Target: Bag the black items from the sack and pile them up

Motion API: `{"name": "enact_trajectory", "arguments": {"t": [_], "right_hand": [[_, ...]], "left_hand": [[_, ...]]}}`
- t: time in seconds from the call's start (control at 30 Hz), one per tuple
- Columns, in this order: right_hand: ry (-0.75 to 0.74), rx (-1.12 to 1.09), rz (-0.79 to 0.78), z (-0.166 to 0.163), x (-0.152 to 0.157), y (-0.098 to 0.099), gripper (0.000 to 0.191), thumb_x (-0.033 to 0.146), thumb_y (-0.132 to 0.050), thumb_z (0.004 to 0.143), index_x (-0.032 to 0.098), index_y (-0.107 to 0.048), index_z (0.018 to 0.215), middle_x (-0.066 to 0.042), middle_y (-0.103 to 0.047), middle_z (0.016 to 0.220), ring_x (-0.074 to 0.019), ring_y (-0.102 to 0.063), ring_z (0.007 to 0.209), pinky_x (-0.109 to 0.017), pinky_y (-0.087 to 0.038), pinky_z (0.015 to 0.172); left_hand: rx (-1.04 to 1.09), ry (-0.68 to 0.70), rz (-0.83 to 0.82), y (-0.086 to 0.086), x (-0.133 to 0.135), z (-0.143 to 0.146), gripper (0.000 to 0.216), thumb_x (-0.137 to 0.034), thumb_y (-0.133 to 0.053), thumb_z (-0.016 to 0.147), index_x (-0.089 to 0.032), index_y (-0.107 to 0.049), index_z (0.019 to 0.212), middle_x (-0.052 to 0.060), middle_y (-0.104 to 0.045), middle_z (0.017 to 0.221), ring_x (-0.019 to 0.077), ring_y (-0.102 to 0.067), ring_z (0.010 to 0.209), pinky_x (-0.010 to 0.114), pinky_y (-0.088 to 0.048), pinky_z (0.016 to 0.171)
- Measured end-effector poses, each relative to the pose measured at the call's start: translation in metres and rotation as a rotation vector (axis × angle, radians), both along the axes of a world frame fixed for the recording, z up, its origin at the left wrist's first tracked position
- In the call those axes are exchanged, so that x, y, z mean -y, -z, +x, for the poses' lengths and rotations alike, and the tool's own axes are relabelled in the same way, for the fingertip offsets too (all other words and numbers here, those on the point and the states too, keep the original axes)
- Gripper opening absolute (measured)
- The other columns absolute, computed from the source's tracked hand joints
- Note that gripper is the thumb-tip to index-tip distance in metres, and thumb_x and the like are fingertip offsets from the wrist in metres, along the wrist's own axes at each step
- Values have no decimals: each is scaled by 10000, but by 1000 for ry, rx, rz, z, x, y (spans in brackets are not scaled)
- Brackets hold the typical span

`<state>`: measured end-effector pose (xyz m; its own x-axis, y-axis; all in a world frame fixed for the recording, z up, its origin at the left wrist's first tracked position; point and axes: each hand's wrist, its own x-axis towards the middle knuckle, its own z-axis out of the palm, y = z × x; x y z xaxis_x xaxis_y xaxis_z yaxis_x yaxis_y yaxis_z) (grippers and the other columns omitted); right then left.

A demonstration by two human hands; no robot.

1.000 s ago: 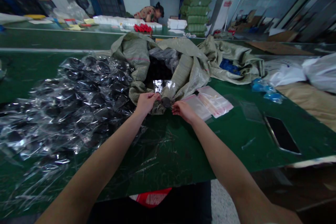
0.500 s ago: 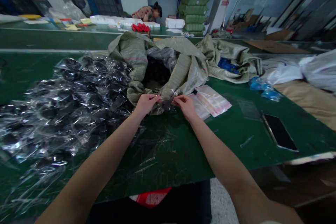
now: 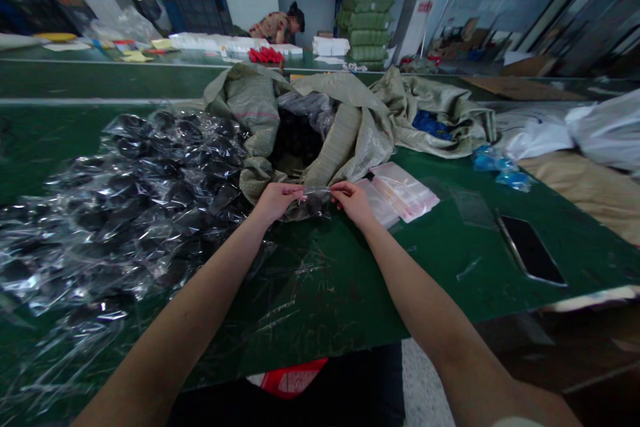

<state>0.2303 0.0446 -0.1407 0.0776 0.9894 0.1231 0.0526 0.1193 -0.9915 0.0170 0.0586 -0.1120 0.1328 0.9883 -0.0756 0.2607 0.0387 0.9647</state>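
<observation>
Between my two hands is a clear plastic bag (image 3: 316, 203) with a dark item inside, its top edge drawn straight across. My left hand (image 3: 280, 201) pinches one end of that edge. The other end is pinched in the fingers of my right hand (image 3: 350, 199). Just behind stands a woven sack (image 3: 350, 127), rolled open, with dark round items (image 3: 299, 137) in its shadowed mouth. A large heap of bagged black items (image 3: 165, 193) lies to the left. Flat clear bags (image 3: 405, 192) with pinkish edges lie right of my right hand.
On the green table (image 3: 320, 300) a phone (image 3: 531, 250) lies at the right. A second woven sack (image 3: 450, 103) holds blue things, with small blue packets (image 3: 503, 167) nearby. Across a further table a person (image 3: 275, 27) leans near white stacks; green bales (image 3: 373, 10) rise behind.
The bag's top edge, crumpled before, is now stretched level between my hands. My fingers have shifted slightly, and the view has moved a little.
</observation>
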Motion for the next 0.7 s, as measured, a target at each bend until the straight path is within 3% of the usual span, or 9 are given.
{"name": "enact_trajectory", "arguments": {"t": [0.2, 0.33, 0.5, 0.6, 0.7], "right_hand": [[68, 9, 2, 2, -3, 6, 33, 189, -618, 716, 196, -625, 684, 27, -655, 622, -81, -575, 482, -180, -446, 441], [84, -39, -8, 1, -3, 4, 52, 168, -619, 716, 200, -606, 755, 36, -644, 650, -88, -619, 526, -173, -473, 455], [115, -217, -190, -6, 0, -4, 98, 259, -622, 786, 212, -536, 779, 59, -587, 582, -83, -546, 393, -172, -347, 319], [53, -281, -319, -8, 5, -10, 296, 436, -516, 892, 189, -552, 734, -3, -609, 532, -111, -552, 385, -193, -352, 312], [-21, -384, -479, -9, 9, -16, 522, 606, -410, 922, 161, -585, 712, -101, -701, 638, -139, -627, 475, -205, -416, 356]], "left_hand": [[17, -2, 61, 4, -3, -2, 243, -199, -765, 698, -132, -791, 930, 40, -769, 796, 145, -636, 662, 243, -486, 661], [29, -10, 36, 7, -5, -3, 271, -227, -776, 689, -135, -786, 944, 46, -772, 807, 169, -667, 713, 272, -511, 714], [52, -3, 38, 6, -4, -4, 251, -221, -770, 692, -130, -787, 925, 37, -767, 767, 178, -686, 746, 293, -518, 782], [33, -10, 60, 5, -3, -3, 248, -237, -787, 673, -130, -790, 897, 49, -772, 802, 187, -685, 764, 312, -524, 802], [14, -4, 70, 5, -3, -3, 257, -257, -805, 656, -131, -791, 880, 71, -777, 866, 199, -686, 801, 325, -527, 824]]}}
